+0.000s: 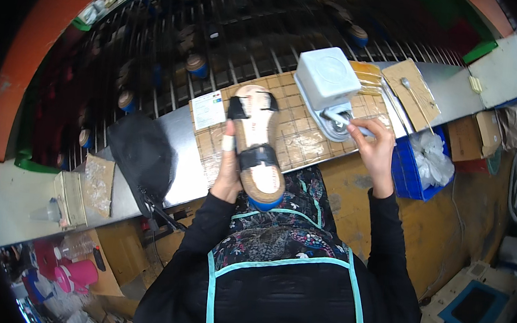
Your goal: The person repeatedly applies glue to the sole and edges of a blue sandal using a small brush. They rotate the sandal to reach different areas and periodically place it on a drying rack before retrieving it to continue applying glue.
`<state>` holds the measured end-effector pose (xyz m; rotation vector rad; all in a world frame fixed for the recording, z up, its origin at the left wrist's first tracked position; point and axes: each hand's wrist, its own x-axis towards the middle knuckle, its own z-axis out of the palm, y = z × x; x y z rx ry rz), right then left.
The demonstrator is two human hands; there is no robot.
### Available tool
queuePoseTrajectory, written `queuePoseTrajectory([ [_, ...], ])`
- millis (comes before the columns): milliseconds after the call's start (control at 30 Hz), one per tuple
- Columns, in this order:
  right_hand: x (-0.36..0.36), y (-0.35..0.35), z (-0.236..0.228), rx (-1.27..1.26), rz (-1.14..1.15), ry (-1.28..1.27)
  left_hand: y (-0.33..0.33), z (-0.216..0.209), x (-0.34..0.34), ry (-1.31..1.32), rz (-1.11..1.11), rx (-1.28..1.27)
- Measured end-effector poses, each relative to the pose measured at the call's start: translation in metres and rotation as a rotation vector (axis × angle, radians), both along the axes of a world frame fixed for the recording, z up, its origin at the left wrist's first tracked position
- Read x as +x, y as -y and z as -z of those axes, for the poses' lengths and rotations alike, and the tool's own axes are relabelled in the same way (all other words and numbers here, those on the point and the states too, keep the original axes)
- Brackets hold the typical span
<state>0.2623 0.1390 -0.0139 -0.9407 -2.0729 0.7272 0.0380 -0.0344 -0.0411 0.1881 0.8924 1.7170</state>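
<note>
My left hand (pixel 227 177) is closed round the side of a sandal (pixel 256 130). The sandal has a pale insole, two black straps and a woven-looking tan edge; a blue piece (pixel 265 203) shows under its heel. White tape wraps my left thumb. My right hand (pixel 373 146) is pinched at the base of a white box-shaped dispenser (pixel 328 78), over its round grey dish (pixel 333 125). Something small and pale shows by the fingertips, but I cannot make out what they hold. A taped cardboard sheet (pixel 300 143) lies under the dispenser.
A roller conveyor (pixel 244 43) runs behind the bench, carrying several shoes on blue forms. A black bag (pixel 142 157) lies to the left. At the right are a small brush (pixel 415 92) on cardboard and a blue bin (pixel 406 168) of crumpled white material.
</note>
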Motion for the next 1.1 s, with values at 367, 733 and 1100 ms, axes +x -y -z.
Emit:
queuePoseTrajectory([
  [367, -0.071, 0.081, -0.045, 0.072, -0.187, -0.307, 0.011, -0.032, 0.002, -0.355, 0.057, 0.13],
  [733, -0.1, 0.079, -0.052, 0.138, -0.207, -0.273, 0.033, -0.031, -0.005, -0.665, -0.09, 0.044],
  [1100, -0.119, 0.064, -0.058, 0.304, -0.227, -0.292, 0.039, -0.028, -0.011, -0.666, -0.063, 0.034],
])
